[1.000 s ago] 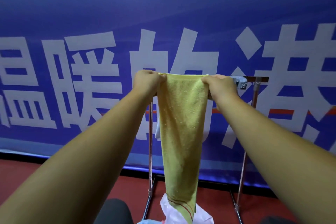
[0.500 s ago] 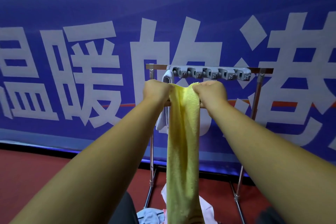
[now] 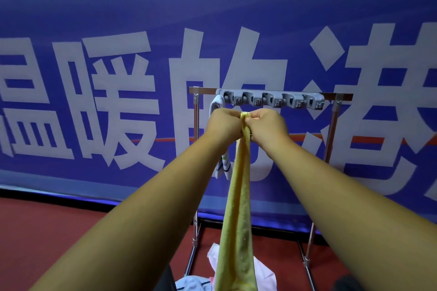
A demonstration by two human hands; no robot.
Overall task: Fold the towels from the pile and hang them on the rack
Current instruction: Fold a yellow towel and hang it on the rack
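- yellow towel: fuzzy terry, bunched into a skinny strip, little nub poking out on top between the fists
- long axis near vertical, hanging straight down below the hands toward the pile
- gripped at the top end by left hand and right hand, both curled tight, knuckles almost touching
- just above and behind the hands: rack with grey clip bar
- white striped towel dangling behind the left hand

Blue banner with large white characters across back; dark red floor below.
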